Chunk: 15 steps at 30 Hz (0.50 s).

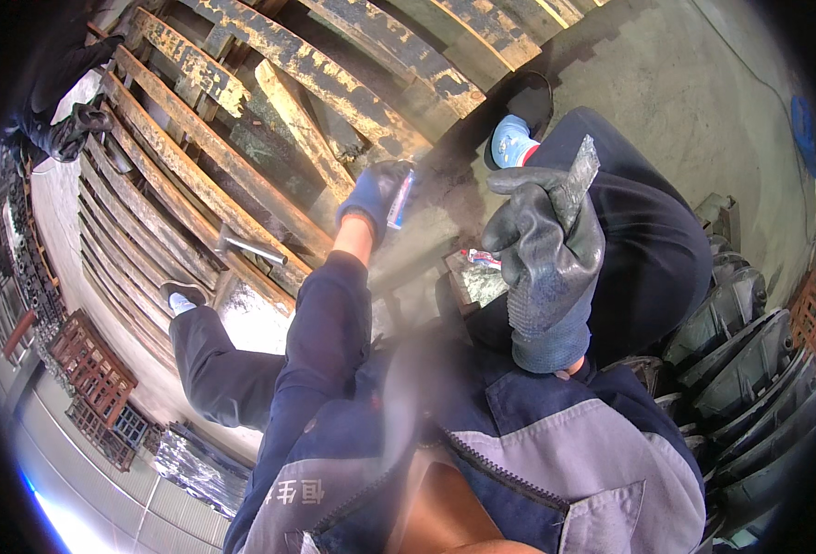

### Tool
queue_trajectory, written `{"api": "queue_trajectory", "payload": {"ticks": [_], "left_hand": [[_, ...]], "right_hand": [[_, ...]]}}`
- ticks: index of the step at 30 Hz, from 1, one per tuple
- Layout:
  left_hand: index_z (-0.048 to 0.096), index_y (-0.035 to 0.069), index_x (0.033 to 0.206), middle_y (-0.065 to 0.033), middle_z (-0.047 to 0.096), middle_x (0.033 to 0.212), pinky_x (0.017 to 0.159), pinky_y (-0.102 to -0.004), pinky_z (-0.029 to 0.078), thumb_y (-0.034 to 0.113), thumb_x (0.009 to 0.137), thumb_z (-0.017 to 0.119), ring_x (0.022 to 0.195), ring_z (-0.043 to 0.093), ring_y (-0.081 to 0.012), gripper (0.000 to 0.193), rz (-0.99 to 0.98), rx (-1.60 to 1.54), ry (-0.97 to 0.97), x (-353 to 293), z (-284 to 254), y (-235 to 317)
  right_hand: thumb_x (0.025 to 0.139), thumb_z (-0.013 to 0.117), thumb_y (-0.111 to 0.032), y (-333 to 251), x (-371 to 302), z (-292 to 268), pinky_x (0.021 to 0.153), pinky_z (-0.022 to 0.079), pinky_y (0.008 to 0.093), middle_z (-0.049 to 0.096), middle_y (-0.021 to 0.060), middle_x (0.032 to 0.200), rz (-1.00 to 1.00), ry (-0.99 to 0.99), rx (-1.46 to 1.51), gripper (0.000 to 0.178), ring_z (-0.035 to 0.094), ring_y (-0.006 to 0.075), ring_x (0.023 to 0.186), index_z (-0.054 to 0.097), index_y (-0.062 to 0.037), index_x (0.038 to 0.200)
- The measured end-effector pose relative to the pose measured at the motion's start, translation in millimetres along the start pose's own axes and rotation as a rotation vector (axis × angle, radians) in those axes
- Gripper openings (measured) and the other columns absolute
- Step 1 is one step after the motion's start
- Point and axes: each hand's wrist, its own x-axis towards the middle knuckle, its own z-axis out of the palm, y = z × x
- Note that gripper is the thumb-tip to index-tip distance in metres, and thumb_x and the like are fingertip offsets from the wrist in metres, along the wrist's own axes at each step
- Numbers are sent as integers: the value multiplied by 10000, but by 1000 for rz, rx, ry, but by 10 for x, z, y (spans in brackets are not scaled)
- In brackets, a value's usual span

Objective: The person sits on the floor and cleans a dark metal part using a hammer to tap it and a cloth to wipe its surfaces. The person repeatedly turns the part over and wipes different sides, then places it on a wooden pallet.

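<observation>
— Closest to the lens is the grey-and-blue jacket (556,452), filling the bottom of the frame. What do the hands have?

— Near the centre, the left hand (371,198), in a blue glove, is closed round a small tube (401,198) with white, blue and red on it. Right of centre, the right hand (546,258), in a dark grey glove, is raised with its fingers curled, pinching a flat metal strip (579,175) that stands up out of the grip.

— Which stage is this?

— Both pieces are gripped but well apart, so I'd judge it a holding stage. Bringing them together would need the strip turned toward the tube's tip.

— And around them?

— A rusty, yellow-flaked steel frame (242,166) spans the upper left, with a metal rod (253,247) lying on it. Dark curved parts (750,369) are stacked at the right edge. A small packet (482,260) lies on the ground between the hands.

— Anything unclear?

— The tube's cap end is buried in the glove, and it may be a marker. Another person's gloved hand (76,125) sits at the far upper left, bent by the rim. The strip's lower end is hidden.
</observation>
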Motion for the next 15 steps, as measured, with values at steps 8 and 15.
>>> {"api": "queue_trajectory", "payload": {"ticks": [8,15], "left_hand": [[660,43,1161,-176,713,1026,792,-381,561,135,945,591,975,695,-302,245,285,1055,-229,608,-317,-110],[721,-8,874,-153,721,760,566,-404,543,300,992,515,601,693,-241,388,87,1274,-228,270,58,604]], "right_hand": [[996,588,-255,-56,-16,26,577,466,229,629,20,843,39,58,-98,301,605,78,691,593,6,1146],[978,627,-314,-50,-25,81,573,462,225,637,14,831,62,69,30,356,609,79,695,591,-4,1149]]}}
